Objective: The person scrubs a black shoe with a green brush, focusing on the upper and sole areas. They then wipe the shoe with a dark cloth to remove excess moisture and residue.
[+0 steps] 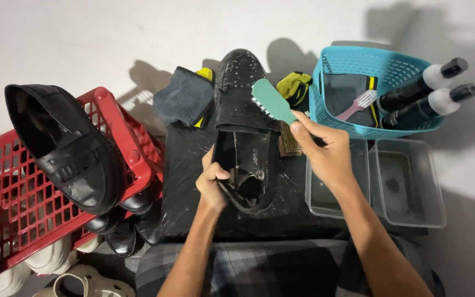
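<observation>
A black loafer, wet with white foam on its toe, lies on a black plastic sheet. My left hand grips the rim of the shoe's opening. My right hand holds a green-backed brush by its handle, bristles down on the shoe's upper. A wooden brush lies partly hidden under my right hand.
A red crate at left carries a second black loafer. Several shoes sit beneath it. A blue basket holds a pink toothbrush and two bottles. Two clear trays stand at right. Grey and yellow cloths lie behind.
</observation>
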